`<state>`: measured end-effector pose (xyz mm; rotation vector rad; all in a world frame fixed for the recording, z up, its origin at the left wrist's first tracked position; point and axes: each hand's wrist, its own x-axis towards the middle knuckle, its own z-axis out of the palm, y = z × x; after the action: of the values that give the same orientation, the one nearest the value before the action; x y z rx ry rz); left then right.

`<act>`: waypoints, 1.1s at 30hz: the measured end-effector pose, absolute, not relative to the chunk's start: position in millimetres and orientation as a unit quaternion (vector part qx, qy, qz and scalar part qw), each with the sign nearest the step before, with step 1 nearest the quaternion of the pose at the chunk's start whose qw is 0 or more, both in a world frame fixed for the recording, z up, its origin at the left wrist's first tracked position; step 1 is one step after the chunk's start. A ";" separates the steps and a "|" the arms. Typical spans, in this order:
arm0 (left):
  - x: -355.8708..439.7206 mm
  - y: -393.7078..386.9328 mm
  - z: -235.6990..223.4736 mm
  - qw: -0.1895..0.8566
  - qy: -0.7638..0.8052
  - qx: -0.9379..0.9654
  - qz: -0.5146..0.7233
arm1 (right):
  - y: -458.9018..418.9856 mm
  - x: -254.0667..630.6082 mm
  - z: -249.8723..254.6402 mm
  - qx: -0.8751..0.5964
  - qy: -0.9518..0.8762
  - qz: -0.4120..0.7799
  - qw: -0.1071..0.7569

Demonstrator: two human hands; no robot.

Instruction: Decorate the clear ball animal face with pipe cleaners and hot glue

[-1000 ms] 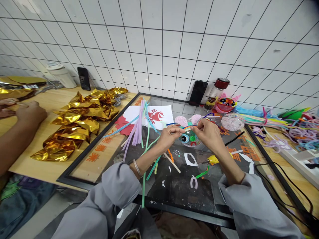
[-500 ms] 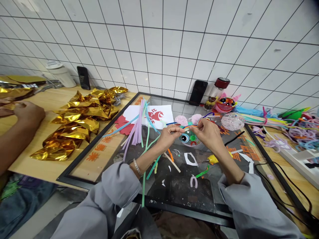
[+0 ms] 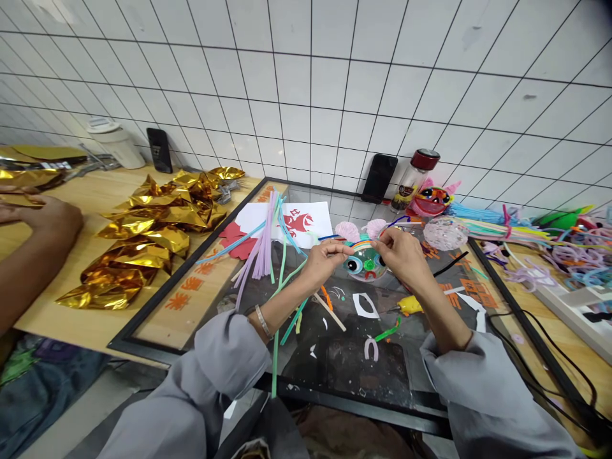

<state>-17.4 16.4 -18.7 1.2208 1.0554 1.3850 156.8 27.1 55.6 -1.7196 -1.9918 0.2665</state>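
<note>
A clear ball figure (image 3: 359, 275) with round eyes, a green nose and a red mouth stands between my hands. Two pink fluffy ears (image 3: 346, 231) rise behind it. Across its upper part runs a curved band of coloured pipe cleaners (image 3: 362, 243), orange and blue among them. My left hand (image 3: 321, 264) pinches the band's left end. At the right end, my right hand (image 3: 402, 254) is closed with thumb and fingertips on the band, partly covering the second eye. A yellow glue gun (image 3: 409, 305) lies below my right wrist.
Lilac and green pipe cleaners (image 3: 262, 258) lie left, over white paper with a red cut-out (image 3: 299, 223). Behind stand a phone (image 3: 379, 178) and a bottle (image 3: 415, 180). A black cord (image 3: 564, 357) loops at right. Gold foil pieces (image 3: 157, 220) and another person's hand (image 3: 55, 220) are far left.
My right hand has slid slightly to the right along the band, and part of the second eye now shows. My left hand stays put. The other person's hand shifted a little left.
</note>
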 end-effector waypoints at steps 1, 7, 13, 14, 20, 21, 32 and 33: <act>-17.3 16.5 -18.9 0.485 0.435 0.502 0.569 | 27.4 157.5 55.6 -0.629 -0.730 0.097 0.247; -17.8 16.5 -19.5 0.479 0.435 0.509 0.568 | 27.3 158.0 55.4 -0.627 -0.734 0.094 0.242; -16.6 16.6 -20.2 0.485 0.426 0.516 0.564 | 23.0 153.4 49.9 -0.644 -0.726 0.059 0.233; -16.2 16.6 -20.1 0.484 0.427 0.514 0.565 | 22.3 152.5 48.6 -0.642 -0.729 0.047 0.233; -14.7 16.3 -19.7 0.481 0.431 0.508 0.569 | 20.9 147.3 43.9 -0.649 -0.728 -0.004 0.219; -14.7 16.2 -19.8 0.481 0.430 0.509 0.570 | 21.1 146.8 43.6 -0.651 -0.727 -0.007 0.216; -16.3 17.0 -21.2 0.477 0.428 0.514 0.570 | 24.6 152.0 50.8 -0.644 -0.724 0.074 0.234; -16.4 17.0 -21.3 0.479 0.428 0.514 0.569 | 25.1 153.0 52.2 -0.644 -0.724 0.085 0.231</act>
<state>-16.4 17.0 -21.3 1.2547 1.0435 1.3879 153.0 25.1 52.2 -1.7699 -1.9916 0.2338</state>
